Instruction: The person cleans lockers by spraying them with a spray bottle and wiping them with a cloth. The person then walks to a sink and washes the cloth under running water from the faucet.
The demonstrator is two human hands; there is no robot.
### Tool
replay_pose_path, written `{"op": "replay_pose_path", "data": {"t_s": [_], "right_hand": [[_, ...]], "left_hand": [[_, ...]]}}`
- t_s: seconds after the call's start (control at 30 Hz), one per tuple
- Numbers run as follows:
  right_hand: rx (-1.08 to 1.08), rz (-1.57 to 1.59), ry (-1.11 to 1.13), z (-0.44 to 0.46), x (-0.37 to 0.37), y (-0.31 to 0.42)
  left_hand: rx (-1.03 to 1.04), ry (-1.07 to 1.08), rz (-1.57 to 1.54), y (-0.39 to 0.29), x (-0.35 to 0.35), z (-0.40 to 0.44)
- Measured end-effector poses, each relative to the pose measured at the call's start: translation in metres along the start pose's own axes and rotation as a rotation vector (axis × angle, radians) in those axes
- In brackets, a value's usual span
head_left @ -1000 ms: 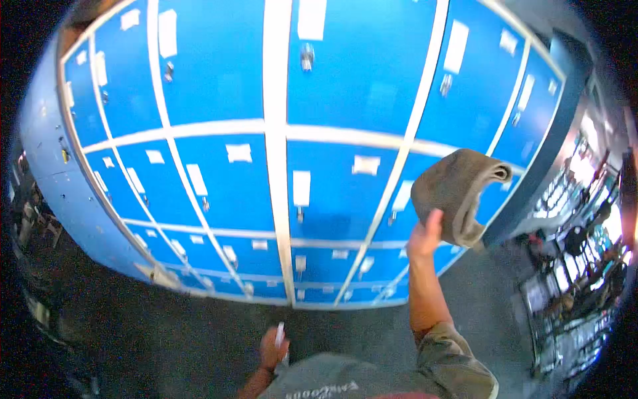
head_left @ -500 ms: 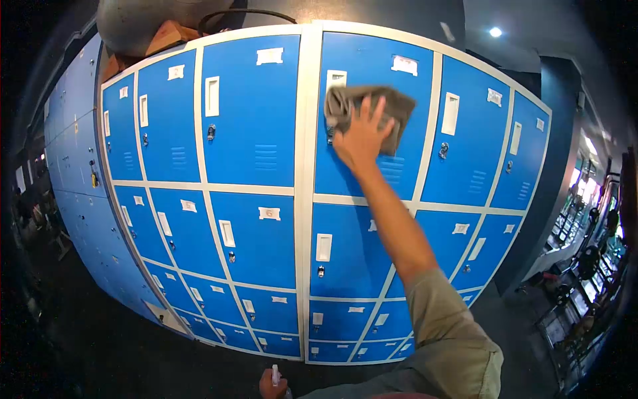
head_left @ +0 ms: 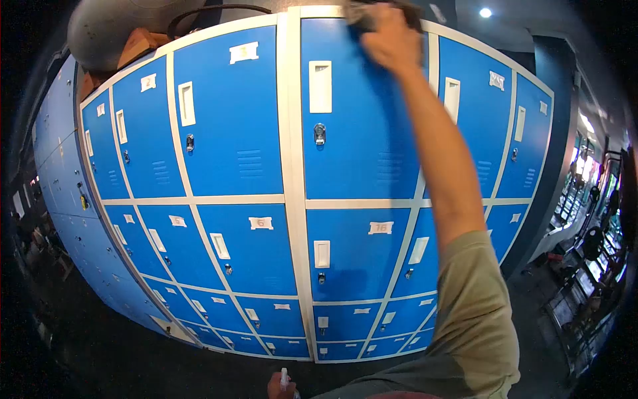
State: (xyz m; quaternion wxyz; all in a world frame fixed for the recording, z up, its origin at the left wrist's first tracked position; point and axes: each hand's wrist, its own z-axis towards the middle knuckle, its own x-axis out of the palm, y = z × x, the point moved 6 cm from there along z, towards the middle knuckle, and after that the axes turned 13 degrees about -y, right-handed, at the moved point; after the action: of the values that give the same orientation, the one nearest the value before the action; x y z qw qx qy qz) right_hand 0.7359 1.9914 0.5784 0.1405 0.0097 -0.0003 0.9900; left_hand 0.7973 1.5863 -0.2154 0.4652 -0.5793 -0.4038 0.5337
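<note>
My right hand point(head_left: 391, 41) presses a dark grey-brown cloth point(head_left: 361, 16) against the top of a blue locker door point(head_left: 355, 126). The cloth is partly cut off by the upper edge of the view, and my fingers are bent over it. Below it on that door are a white recessed handle point(head_left: 320, 86) and a metal lock point(head_left: 319, 134). Low at the bottom edge, my left hand point(head_left: 275, 387) is closed around what looks like a spray bottle point(head_left: 284, 376); only its white top shows clearly.
Blue lockers with white frames point(head_left: 293, 133) fill the view, with paler lockers point(head_left: 66, 179) to the left. A grey exercise ball point(head_left: 126, 30) and a wooden piece point(head_left: 141, 45) rest on top. Gym equipment point(head_left: 591, 246) stands at right, over a dark floor point(head_left: 166, 372).
My right hand has moved the cloth up from the middle of the door to its top edge, uncovering the handle and lock. The view has shifted slightly; my left hand stays low.
</note>
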Motion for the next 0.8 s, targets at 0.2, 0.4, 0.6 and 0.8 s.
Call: {"op": "replay_pose_path", "data": {"t_s": [0.2,0.4,0.6,0.8], "right_hand": [[0.171,-0.147,-0.008,-0.031,-0.001,-0.106],[-0.261,-0.04,0.041,-0.202,0.011,0.041],[-0.225,0.233,0.18,-0.158,0.004,-0.004],[-0.061,0.053,-0.238,-0.167,-0.004,0.019]], "left_hand": [[-0.447,-0.015,-0.524,-0.019,-0.002,-0.026],[0.393,-0.04,0.204,-0.013,0.014,0.002],[0.336,0.079,0.272,-0.013,0.043,0.02],[-0.079,0.076,0.225,0.046,0.052,0.016]]}}
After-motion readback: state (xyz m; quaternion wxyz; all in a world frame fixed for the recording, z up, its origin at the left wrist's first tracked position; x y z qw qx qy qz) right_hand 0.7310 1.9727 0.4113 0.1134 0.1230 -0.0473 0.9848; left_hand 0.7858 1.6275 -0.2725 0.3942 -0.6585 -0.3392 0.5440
